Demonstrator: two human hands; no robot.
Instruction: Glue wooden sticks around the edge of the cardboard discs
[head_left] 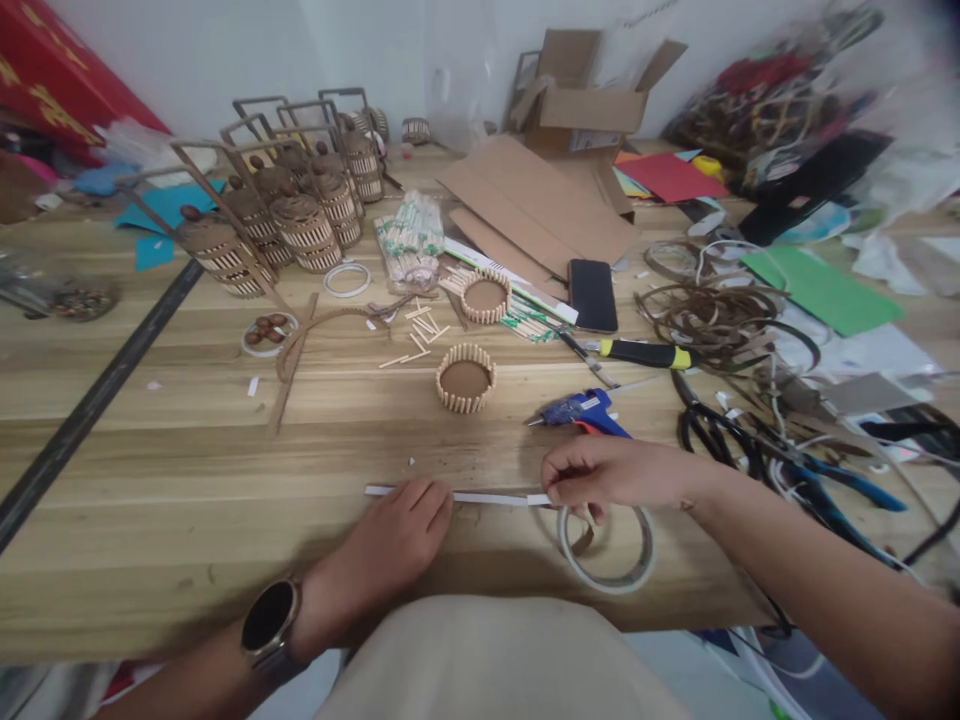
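Observation:
A narrow strip with a white face [491, 498] lies along the table near its front edge. My left hand [409, 525], with a watch on the wrist, rests flat over the strip's left part, fingers together and pressing down. At the strip's right end, my right hand [581, 475] pinches the white tape with thumb and fingers. Just below that hand lies a roll of white tape [643, 560], with a brown curl inside its ring. Beyond the hands stands a small round ring of sticks [466, 380] with a brown base.
A blue glue gun [577, 408] lies just beyond my right hand. Farther back are a yellow-black cutter [645, 354], a phone [592, 295] and a second stick ring [486, 296]. Coiled strips [712, 310] and pliers [855, 485] crowd the right. Several lantern-like baskets [307, 232] stand back left.

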